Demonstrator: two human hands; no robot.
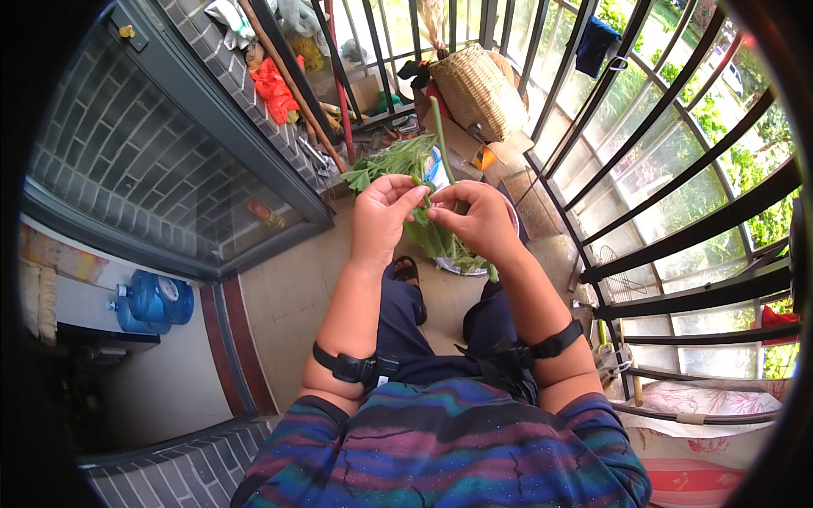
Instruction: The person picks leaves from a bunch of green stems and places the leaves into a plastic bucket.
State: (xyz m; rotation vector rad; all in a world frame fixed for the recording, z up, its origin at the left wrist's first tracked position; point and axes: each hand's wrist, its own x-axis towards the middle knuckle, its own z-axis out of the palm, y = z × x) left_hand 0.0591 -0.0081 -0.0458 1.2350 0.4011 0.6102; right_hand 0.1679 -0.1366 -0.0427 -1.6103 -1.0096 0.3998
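Note:
My left hand (384, 219) pinches a leafy green stem (419, 197) between thumb and forefinger. Close beside it, my right hand (479, 219) has its thumb and fingertips bent onto the same greens. A long bare green stalk (439, 136) rises beyond my right hand; its lower end is hidden behind the fingers. Below both hands is a round basin (516, 219) with a pale rim, largely covered. Loose leafy greens (438, 240) lie over its near side, and more greens (397, 159) spread out beyond my left hand.
A woven basket (479, 92) stands on cardboard (502, 149) past the basin. Black metal railings (673, 228) curve along the right. To the left are a glass door frame (222, 120), a wooden pole (295, 89) and blue water bottles (162, 297). My sandalled foot (406, 273) is near the basin.

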